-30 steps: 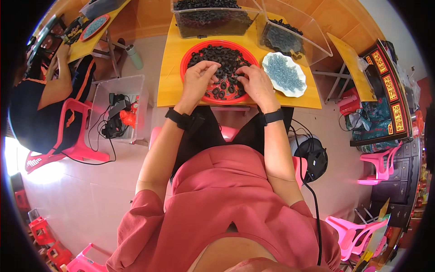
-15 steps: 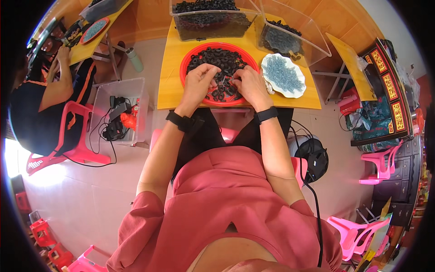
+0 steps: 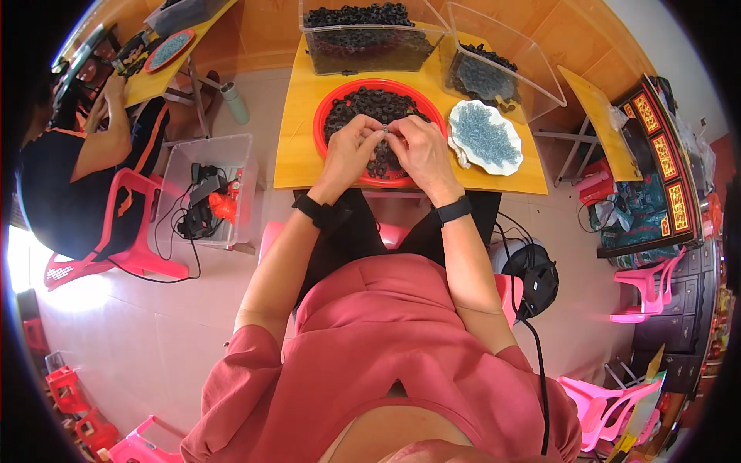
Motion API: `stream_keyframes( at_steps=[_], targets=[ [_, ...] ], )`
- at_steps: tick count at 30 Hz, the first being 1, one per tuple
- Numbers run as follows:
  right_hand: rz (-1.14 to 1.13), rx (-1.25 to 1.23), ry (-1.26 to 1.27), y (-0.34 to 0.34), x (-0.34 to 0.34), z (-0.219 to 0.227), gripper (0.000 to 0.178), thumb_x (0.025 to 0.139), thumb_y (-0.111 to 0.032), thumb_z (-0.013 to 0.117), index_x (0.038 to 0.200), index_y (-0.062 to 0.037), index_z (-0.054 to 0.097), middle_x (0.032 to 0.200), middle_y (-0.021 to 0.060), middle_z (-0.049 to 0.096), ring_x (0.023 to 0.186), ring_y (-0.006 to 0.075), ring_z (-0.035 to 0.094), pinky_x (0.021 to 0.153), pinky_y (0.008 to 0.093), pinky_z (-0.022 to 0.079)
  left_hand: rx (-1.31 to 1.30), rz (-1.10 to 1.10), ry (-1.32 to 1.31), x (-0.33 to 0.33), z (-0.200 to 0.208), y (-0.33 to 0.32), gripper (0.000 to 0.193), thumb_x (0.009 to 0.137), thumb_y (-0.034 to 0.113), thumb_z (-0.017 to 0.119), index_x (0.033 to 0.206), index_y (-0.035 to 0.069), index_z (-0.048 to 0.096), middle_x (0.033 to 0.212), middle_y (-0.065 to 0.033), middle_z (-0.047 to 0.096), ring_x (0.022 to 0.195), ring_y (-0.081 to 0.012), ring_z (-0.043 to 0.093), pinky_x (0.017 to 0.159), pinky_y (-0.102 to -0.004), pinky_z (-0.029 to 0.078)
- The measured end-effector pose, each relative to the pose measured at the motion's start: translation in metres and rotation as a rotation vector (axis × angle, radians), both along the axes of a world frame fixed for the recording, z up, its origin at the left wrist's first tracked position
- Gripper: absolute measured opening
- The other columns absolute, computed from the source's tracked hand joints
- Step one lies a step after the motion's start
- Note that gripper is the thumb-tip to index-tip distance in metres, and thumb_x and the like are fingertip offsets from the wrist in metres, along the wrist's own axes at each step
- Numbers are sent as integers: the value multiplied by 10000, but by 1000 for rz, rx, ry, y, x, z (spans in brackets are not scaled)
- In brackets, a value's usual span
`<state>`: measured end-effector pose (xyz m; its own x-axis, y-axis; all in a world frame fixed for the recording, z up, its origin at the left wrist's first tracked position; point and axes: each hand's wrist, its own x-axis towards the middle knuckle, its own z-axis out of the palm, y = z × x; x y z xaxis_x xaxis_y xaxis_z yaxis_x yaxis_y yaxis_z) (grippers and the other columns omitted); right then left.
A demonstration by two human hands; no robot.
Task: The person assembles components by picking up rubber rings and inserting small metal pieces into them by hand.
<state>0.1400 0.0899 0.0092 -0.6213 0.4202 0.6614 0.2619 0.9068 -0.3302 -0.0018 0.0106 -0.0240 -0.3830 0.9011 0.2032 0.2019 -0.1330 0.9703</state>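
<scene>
Over a round red tray (image 3: 319,127) heaped with small black ring-shaped parts (image 3: 369,103), my two hands meet at the fingertips. Thumb and fingers of my left hand (image 3: 349,151) are pinched together, and so are those of my right hand (image 3: 421,153). Between them shows a tiny silvery piece (image 3: 385,130), too small to name; both hands appear to grip it. Just right of the tray, a white scallop-edged plate (image 3: 499,167) holds many small blue-grey metallic pieces (image 3: 482,133). My fingers hide part of the black parts.
Two clear plastic bins of black parts, one (image 3: 370,52) behind the tray and one (image 3: 532,85) at back right, stand on the yellow table (image 3: 297,166). At left, another person (image 3: 69,177) works at a second table. A clear box (image 3: 245,181) with cables sits on the floor.
My hands, apart over the tray before, have come together at the fingertips, with the small silvery piece between them. The camera view has shifted slightly.
</scene>
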Motion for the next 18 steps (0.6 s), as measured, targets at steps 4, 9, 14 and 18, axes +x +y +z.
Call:
stream_keyframes(
  at_steps=[4,9,14,18],
  targets=[
    [10,-6,25,1,1,-3,111,800,-92,718,881,-34,671,838,119,650,800,307,643,696,403,466,26,75,50,3,5,-1,135,938,111,606,1001,-8,611,714,-71,625,603,-119,596,568,-266,485],
    [2,-587,63,-2,4,2,198,921,-196,638,965,-11,695,798,157,688,692,279,669,625,334,500,60,106,40,1,0,1,123,940,101,598,998,-7,610,732,-79,630,609,-126,599,575,-274,493],
    [54,-829,17,1,3,-3,230,946,-203,594,956,2,697,742,109,688,628,187,628,610,300,486,74,122,56,4,2,1,114,939,94,597,997,-3,614,743,-72,637,616,-125,598,576,-271,492],
    [78,-851,78,4,0,-10,179,925,-154,623,950,7,697,730,85,696,634,158,638,604,294,492,101,103,42,5,1,2,114,938,94,600,993,-5,617,759,-69,649,620,-125,599,579,-275,492]
  ],
)
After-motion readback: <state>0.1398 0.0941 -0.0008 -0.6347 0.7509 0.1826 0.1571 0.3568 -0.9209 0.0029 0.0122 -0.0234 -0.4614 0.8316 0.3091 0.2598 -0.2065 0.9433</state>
